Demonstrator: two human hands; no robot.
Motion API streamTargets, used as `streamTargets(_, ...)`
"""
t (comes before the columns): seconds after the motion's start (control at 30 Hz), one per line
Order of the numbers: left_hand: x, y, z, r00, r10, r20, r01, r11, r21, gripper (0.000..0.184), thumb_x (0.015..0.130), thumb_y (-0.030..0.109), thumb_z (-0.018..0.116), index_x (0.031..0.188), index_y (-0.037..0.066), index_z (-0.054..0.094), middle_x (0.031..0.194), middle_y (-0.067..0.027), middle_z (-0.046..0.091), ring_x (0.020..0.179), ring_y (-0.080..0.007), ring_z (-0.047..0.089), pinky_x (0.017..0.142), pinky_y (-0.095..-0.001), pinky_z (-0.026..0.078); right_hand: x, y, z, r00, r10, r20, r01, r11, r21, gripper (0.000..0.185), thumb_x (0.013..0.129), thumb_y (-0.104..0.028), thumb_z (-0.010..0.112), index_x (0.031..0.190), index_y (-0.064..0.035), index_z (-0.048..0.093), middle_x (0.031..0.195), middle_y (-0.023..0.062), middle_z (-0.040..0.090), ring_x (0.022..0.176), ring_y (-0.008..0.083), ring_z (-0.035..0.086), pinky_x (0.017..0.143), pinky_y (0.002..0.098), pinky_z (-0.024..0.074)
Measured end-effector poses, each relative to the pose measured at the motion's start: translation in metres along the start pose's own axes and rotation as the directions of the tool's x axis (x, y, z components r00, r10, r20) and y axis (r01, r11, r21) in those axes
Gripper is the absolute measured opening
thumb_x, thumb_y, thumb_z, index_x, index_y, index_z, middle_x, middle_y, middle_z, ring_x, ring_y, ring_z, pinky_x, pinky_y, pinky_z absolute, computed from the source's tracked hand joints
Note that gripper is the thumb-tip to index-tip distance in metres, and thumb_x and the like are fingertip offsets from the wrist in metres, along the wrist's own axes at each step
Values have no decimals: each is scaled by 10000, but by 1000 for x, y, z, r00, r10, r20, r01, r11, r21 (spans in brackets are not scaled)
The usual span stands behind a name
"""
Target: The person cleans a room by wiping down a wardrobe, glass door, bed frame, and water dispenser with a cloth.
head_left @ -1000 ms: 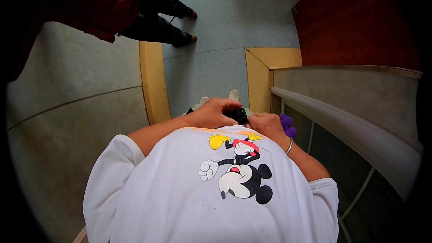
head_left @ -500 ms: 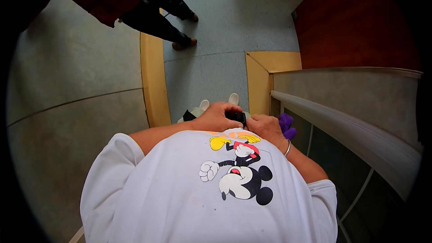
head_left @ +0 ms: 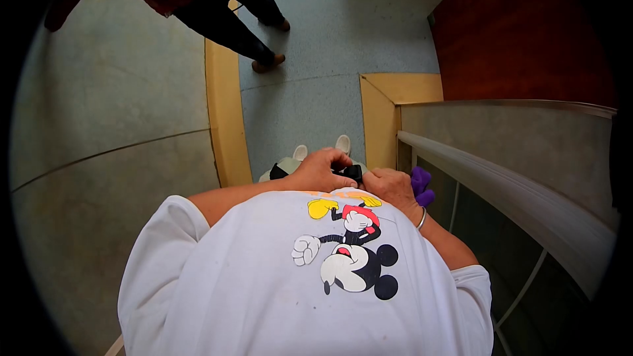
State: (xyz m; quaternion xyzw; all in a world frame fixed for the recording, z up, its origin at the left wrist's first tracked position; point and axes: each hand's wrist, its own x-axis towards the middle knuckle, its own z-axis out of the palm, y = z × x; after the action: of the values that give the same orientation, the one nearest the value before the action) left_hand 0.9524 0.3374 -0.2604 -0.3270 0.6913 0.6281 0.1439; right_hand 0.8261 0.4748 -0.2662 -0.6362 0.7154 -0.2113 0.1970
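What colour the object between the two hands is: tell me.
The object is black; the head view, the only one, shows it best.

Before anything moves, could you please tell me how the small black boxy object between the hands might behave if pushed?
The small black boxy object would probably feel stiff, since its edges look straight. Its angular shape makes rolling unlikely. It may shift little, with the left hand curled partly around it.

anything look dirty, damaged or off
One thing: a dark speck on the white shirt, just below the cartoon print in the picture; it stands out on plain cloth, possibly a stain. The black item at the left hand is too small to judge.
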Motion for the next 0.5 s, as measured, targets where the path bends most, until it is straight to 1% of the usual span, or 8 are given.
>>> streamTargets(0.03, -1, 1, 0, 1000, -2, 1, 2, 1000, -1, 377, 631, 160, 731, 922, -10, 564, 869, -112, 580, 812, -198, 565, 716, -279, 459, 1, 0, 0, 1000, 17, 1, -17, 1000, -7, 189, 682, -209, 585, 588, -86, 476, 555, 53, 478, 519, 223, 532, 429, 334, 418)
streamTargets(0.1, -2, 3, 0, 997, -69, -21, 67, 996, -59, 380, 629, 161, 745, 927, 12, 563, 880, -88, 571, 820, -152, 541, 736, -266, 443, 1, 1, -1, 1000, 12, -17, -12, 1000, -6, 203, 684, -211, 594, 596, -82, 463, 549, 57, 463, 508, 224, 523, 422, 327, 410)
streamTargets(0.23, -5, 14, -7, 995, -104, -13, 102, 991, -91, 374, 631, 156, 743, 938, 18, 579, 860, -79, 574, 806, -138, 541, 726, -257, 445, 4, -2, -3, 999, 9, -47, -9, 1000, 1, 229, 688, -223, 608, 604, -80, 450, 546, 57, 448, 500, 223, 515, 415, 316, 402)
streamTargets(0.3, -7, 20, -10, 993, -113, 17, 114, 971, -209, 355, 682, 138, 692, 970, -27, 566, 844, -97, 594, 781, -142, 557, 696, -249, 455, 5, -4, -4, 999, 16, -52, -15, 1000, 6, 236, 688, -229, 611, 605, -79, 449, 546, 56, 447, 502, 222, 516, 416, 315, 402)
streamTargets(0.33, -5, 17, -11, 993, -114, 19, 116, 971, -209, 355, 682, 138, 692, 970, -27, 566, 844, -97, 594, 781, -142, 557, 696, -249, 455, 5, -4, -4, 998, 16, -57, -15, 1000, 12, 243, 688, -234, 614, 605, -78, 448, 545, 55, 447, 504, 220, 517, 416, 314, 401)
streamTargets(0.4, -3, 10, -11, 996, -65, 58, 77, 967, -243, 329, 726, 140, 659, 994, -25, 563, 832, -91, 603, 754, -118, 550, 676, -237, 453, 5, -4, -4, 999, 16, -48, -15, 1000, 17, 245, 689, -236, 614, 605, -78, 447, 545, 55, 447, 507, 218, 517, 418, 314, 401)
streamTargets(0.5, -5, 9, -11, 997, -37, 71, 50, 979, -200, 286, 744, 143, 641, 974, -17, 584, 852, -108, 609, 749, -135, 562, 665, -248, 457, 4, -4, -2, 999, 8, -39, -7, 1000, 12, 252, 692, -242, 613, 603, -78, 444, 544, 56, 444, 509, 216, 518, 420, 315, 401)
